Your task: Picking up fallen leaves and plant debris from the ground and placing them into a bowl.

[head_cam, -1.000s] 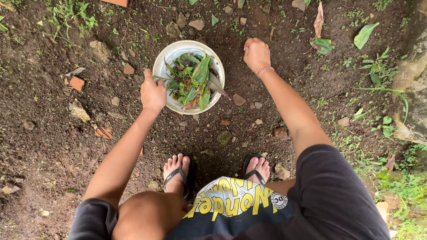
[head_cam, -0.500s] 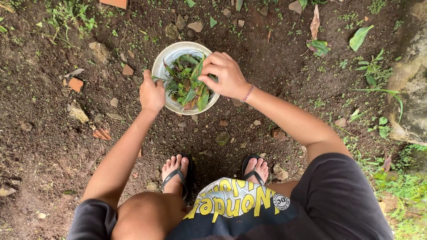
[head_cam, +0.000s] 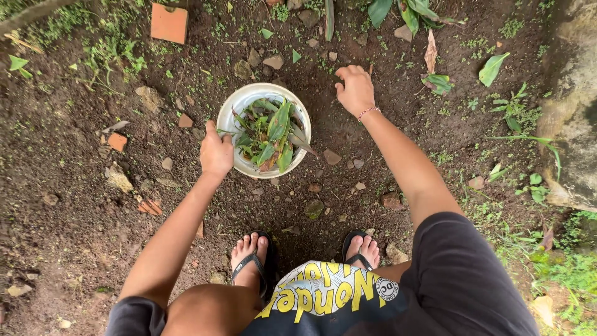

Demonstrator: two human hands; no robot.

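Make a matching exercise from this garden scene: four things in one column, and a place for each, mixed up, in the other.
Things:
1. left hand
2. right hand
3. brick piece
4. leaves

Places:
A. inside the white bowl
B. on the bowl's near left rim
C. on bare soil to the right of the bowl
D. at the top edge, far left of the bowl

Pairs: 1-B, 2-C, 3-D, 4-A
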